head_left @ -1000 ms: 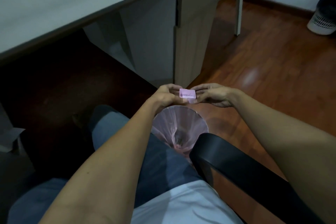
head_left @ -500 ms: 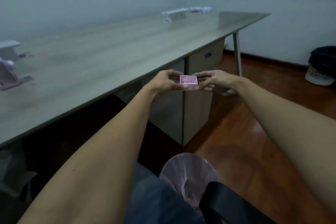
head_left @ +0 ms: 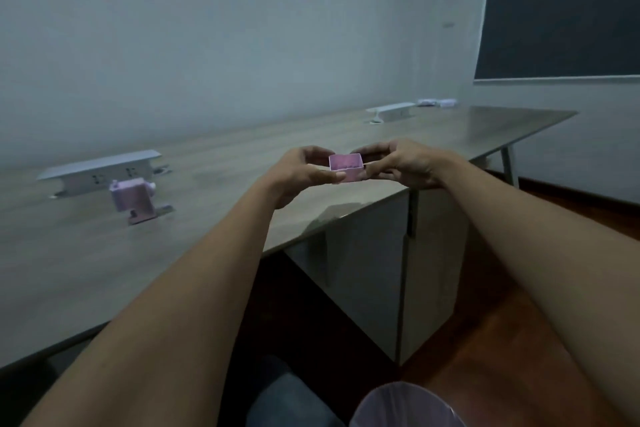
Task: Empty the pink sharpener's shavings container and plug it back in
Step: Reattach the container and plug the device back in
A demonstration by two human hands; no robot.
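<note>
Bare table [head_left: 207,184] lies between the hands and the pink sharpener [head_left: 133,199]. A socket strip [head_left: 100,172] stands just behind the sharpener.

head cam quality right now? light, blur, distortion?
Head view: dim, flat bluish light, and under the desk it is near black. Sharpener and power strip look soft. Container held between left hand and right hand is fairly sharp. Wide-angle stretch swells the forearms at the edges.

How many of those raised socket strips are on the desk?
2. One socket strip sits at the left, just behind the pink sharpener. The other socket strip is farther along the desk, near the wall. None seem hidden.
</note>
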